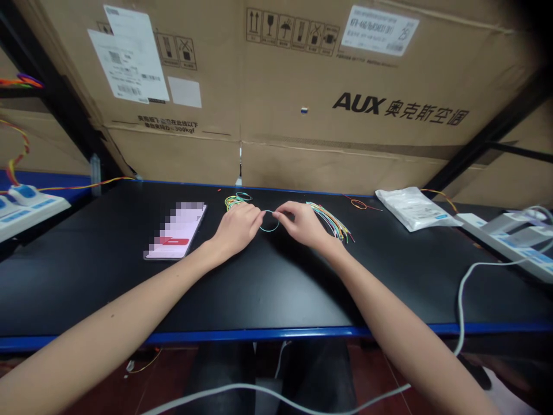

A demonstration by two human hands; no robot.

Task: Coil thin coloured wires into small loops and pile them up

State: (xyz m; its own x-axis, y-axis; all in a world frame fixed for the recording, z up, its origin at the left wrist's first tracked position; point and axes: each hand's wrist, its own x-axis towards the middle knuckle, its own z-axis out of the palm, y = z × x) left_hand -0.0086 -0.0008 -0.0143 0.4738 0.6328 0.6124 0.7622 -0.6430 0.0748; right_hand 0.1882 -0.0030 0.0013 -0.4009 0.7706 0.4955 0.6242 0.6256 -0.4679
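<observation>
Centrally, a thin light-blue wire loop (268,229) is shown held up between the left hand (237,229) and the right hand (305,225), each closed in a fingertip pinch on one of its ends, above a black workbench (276,288) edged in blue. A fan of thin multicoloured wires (330,222) is laid just beside the right hand, and a yellow-green wire coil (235,201) lies just behind the left hand. A pixelated smartphone (176,230) is seen left of centre, a white plastic packet (412,208) at right.
</observation>
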